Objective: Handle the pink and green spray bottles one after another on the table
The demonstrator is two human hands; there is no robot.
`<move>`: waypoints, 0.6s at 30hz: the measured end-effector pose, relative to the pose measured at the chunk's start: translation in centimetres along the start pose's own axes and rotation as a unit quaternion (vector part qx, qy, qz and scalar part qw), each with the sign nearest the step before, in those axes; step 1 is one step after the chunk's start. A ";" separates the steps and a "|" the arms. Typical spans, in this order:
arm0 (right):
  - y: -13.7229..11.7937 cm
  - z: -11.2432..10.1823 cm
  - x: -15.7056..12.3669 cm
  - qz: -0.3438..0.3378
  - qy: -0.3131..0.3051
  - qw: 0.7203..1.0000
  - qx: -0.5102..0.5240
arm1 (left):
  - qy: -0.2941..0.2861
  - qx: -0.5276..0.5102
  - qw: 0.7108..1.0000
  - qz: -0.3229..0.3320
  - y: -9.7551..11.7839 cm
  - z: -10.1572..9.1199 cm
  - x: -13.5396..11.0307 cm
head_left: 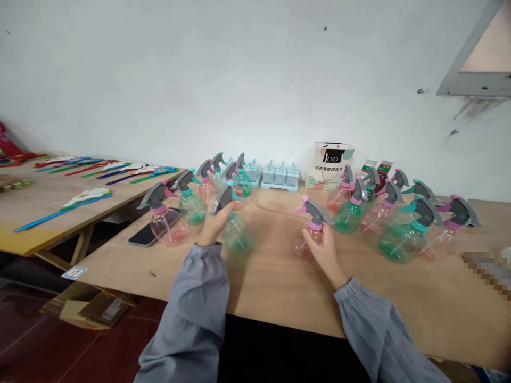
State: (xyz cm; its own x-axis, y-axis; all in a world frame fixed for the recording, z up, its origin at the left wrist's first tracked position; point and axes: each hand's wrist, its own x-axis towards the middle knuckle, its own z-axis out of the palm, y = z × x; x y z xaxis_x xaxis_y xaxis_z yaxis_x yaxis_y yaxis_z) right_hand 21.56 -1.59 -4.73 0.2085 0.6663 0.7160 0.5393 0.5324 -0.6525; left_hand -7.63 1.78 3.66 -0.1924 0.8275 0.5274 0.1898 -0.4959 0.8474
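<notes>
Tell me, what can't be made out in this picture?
In the head view:
Held green bottle: neck mostly hidden by the left grip, body blurred.
Held pink bottle: partly covered by the right grip.
Paper bag: smallest print too small.
Flat item: masked by pixelation.
Red object: cut off by the left edge.

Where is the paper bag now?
In the head view, the paper bag stands at the back of the table, right of centre by the wall, just right of the pale blue moulds and partly behind a spray bottle.
</notes>
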 end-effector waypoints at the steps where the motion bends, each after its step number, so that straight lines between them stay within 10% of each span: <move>1: 0.0 0.0 0.0 0.003 -0.002 1.000 0.002 | 0.019 0.044 0.999 0.009 -0.6 -1.3 0.6; 6: -0.3 0.0 0.0 0.017 -0.004 1.000 0.005 | 0.054 0.148 0.986 0.049 -3.5 -5.1 2.7; 12: -0.3 -0.1 0.1 0.027 -0.012 1.000 0.009 | 0.093 0.127 0.985 0.075 -5.3 -4.8 2.5; 18: -0.3 -0.1 0.1 0.029 -0.014 0.999 0.013 | 0.253 0.208 0.938 0.114 -8.0 -4.1 -1.2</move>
State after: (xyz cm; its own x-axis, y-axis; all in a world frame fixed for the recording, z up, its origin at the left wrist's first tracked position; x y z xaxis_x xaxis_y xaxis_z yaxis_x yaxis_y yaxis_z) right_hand 21.52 -1.76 -4.47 0.2145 0.7107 0.6700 0.5050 0.5064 -0.6989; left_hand -12.92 3.68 -3.55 -0.5139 0.4293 0.7427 0.6206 -0.4116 0.6674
